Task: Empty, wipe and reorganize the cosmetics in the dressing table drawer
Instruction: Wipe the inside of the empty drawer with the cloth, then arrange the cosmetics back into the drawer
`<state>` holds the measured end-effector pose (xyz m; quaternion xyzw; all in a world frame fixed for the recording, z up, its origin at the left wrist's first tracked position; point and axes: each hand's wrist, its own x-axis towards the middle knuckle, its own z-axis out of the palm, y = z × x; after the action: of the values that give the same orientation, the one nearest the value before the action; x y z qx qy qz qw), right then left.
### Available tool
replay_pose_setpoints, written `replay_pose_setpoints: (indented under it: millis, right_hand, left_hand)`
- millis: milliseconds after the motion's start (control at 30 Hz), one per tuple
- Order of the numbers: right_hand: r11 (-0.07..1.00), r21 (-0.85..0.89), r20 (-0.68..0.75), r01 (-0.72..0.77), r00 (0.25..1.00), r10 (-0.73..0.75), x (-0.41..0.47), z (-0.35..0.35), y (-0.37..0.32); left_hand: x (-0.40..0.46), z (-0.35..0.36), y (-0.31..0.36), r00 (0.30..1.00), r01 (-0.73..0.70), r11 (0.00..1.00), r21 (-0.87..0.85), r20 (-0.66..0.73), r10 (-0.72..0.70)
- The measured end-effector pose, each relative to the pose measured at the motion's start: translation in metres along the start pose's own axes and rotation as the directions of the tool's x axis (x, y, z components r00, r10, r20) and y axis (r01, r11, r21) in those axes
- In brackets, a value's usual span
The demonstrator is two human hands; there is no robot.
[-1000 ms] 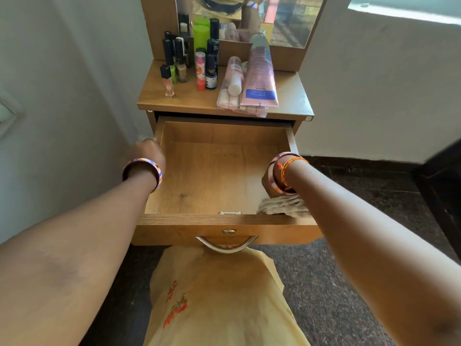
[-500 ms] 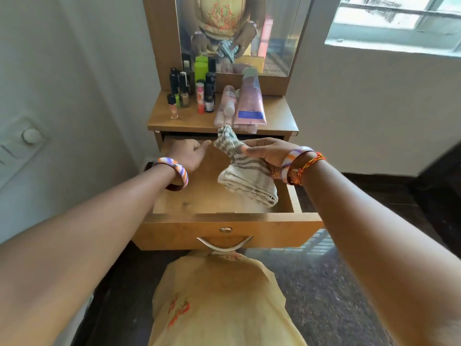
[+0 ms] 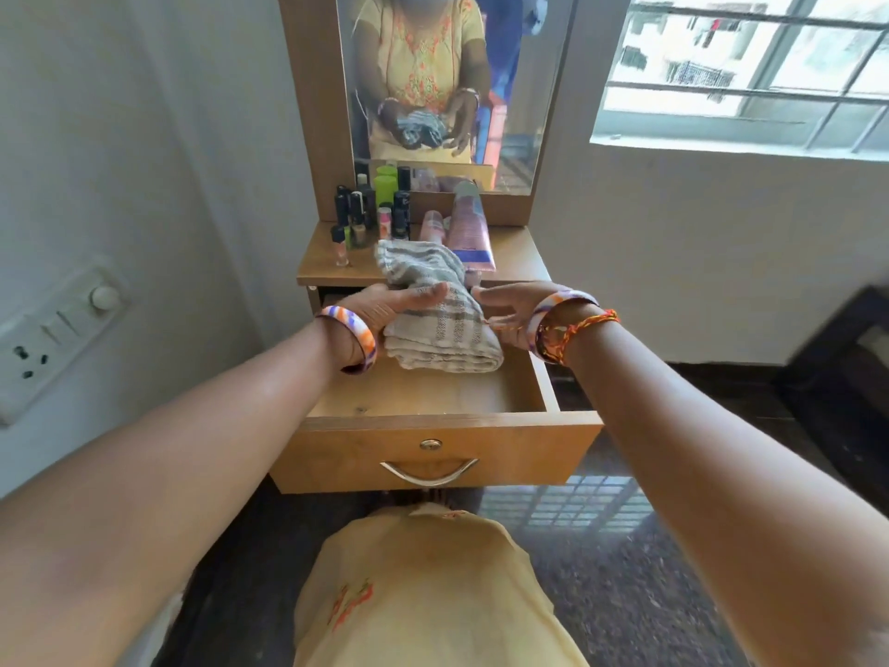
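The wooden drawer [image 3: 435,433] of the dressing table is pulled out, and the part of its floor that shows is bare. Above it I hold a folded grey-and-white striped cloth [image 3: 440,329]. My left hand [image 3: 397,303] grips the cloth from the left, thumb across its top. At the cloth's right edge my right hand [image 3: 510,308] has its fingers spread and touches the cloth. Several small bottles [image 3: 368,216] and pink tubes [image 3: 469,223] stand or lie on the table top [image 3: 517,259], under the mirror.
The mirror [image 3: 447,84] rises behind the table top. A wall with a switch and socket plate [image 3: 57,329] is close on the left. A window [image 3: 741,65] is at the upper right. Dark floor lies below and to the right, with a dark object [image 3: 846,339] at the far right.
The cloth was lifted out of the drawer's front right corner by my right hand. My left hand then took hold of it and the cloth is now folded more compactly; the right hand's fingers have spread.
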<state>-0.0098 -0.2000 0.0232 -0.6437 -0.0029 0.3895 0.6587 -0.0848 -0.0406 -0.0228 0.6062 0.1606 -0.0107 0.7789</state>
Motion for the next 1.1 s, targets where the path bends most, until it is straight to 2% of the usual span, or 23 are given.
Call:
replay_pose_setpoints:
  millis: [67,167,233,367,433,500,533,600,667,733,833,900,933,1033,1100]
  right_hand:
    - [0.992,0.053,0.023,-0.116,0.993,0.115,-0.006,0.002,0.004]
    - [0.985,-0.098,0.119,-0.141,0.981,0.153,-0.004,0.006,0.009]
    - [0.988,-0.142,0.098,-0.063,0.992,0.077,-0.001,0.009,0.008]
    - [0.984,-0.07,0.099,0.164,0.983,-0.157,0.007,0.004,0.006]
    - [0.974,-0.109,0.096,0.199,0.977,-0.189,0.01,0.002,0.008]
    - [0.968,-0.149,0.037,0.202,0.979,-0.199,0.013,0.003,0.01]
    - [0.966,-0.163,0.004,0.201,0.979,-0.203,0.014,0.002,0.01]
    - [0.954,-0.221,-0.018,0.203,0.977,-0.213,0.015,-0.001,0.011]
    - [0.929,-0.313,0.006,0.198,0.978,-0.207,0.014,-0.006,0.011]
    - [0.876,-0.434,0.032,0.21,0.975,-0.219,0.01,-0.007,0.01]
    - [0.671,-0.709,0.013,0.217,0.955,-0.295,0.008,-0.004,0.012]
    - [0.538,-0.825,-0.03,0.171,0.939,-0.343,0.012,-0.006,0.014]
    - [0.522,-0.839,-0.058,0.151,0.93,-0.362,0.013,-0.008,0.014]
    - [0.583,-0.796,-0.093,0.161,0.92,-0.381,0.011,-0.017,0.009]
    - [0.68,-0.701,-0.089,0.212,0.921,-0.379,0.007,-0.024,0.004]
  left_hand:
    - [-0.006,-0.002,0.005,0.998,0.005,1.0,0.026,-0.062,-0.003]
    - [-0.015,-0.004,0.013,0.994,0.046,0.994,0.1,-0.105,-0.035]
    - [-0.018,-0.007,0.016,0.991,0.036,0.992,0.125,-0.134,-0.019]
    - [-0.02,-0.006,0.021,0.972,-0.017,0.998,0.058,-0.235,0.03]
    - [-0.015,-0.01,0.017,0.955,-0.045,0.998,0.053,-0.29,0.059]
    - [-0.014,-0.013,0.013,0.938,-0.091,0.983,0.159,-0.318,0.139]
    - [-0.014,-0.014,0.013,0.94,-0.094,0.96,0.265,-0.294,0.173]
    - [-0.013,-0.013,0.012,0.962,-0.13,0.892,0.433,-0.161,0.219]
    - [-0.015,-0.01,0.014,0.979,-0.143,0.865,0.481,-0.058,0.195]
    - [-0.017,-0.009,0.015,0.983,-0.123,0.781,0.613,-0.035,0.182]
    - [-0.016,-0.008,0.019,0.986,-0.069,0.57,0.818,-0.031,0.164]
    - [-0.017,-0.004,0.023,0.985,-0.049,0.44,0.897,-0.029,0.169]
    - [-0.017,-0.002,0.025,0.981,-0.057,0.388,0.92,-0.021,0.193]
    - [-0.015,0.001,0.027,0.964,-0.073,0.287,0.955,-0.007,0.267]
    - [-0.012,0.003,0.03,0.96,-0.088,0.321,0.943,-0.006,0.281]
